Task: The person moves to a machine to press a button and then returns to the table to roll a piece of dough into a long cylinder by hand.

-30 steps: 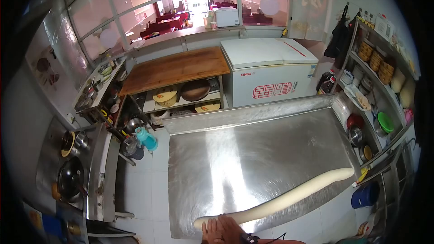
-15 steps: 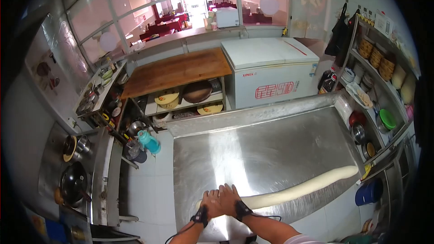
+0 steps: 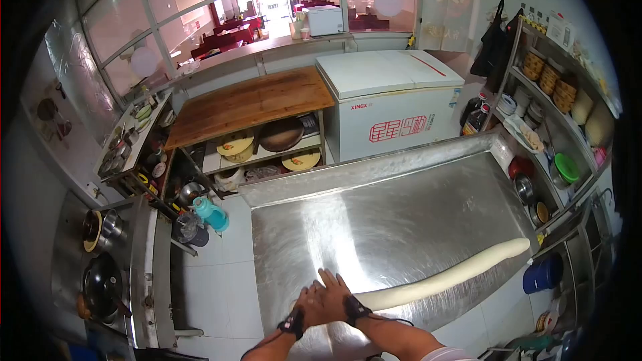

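Observation:
A long pale rope of dough [image 3: 445, 277] lies across the steel worktable [image 3: 401, 220], running from my hands up to the right edge. My left hand [image 3: 309, 302] and my right hand [image 3: 333, 294] press side by side, fingers flat and spread, on the dough's left end, which they hide. Both wrists wear black bands with a cable. Neither hand grips anything.
A white chest freezer [image 3: 388, 103] and a wooden-topped table [image 3: 251, 101] with dishes below stand behind the worktable. Shelves with bowls and jars [image 3: 555, 127] line the right. A stove with a wok [image 3: 100, 281] is at left; a teal jug [image 3: 212, 214] and a blue bucket [image 3: 540, 273] sit on the floor.
My hands have rolled forward over the dough's left end, coming further into view from the bottom edge. The dough rope has become slightly thinner and shifted a little.

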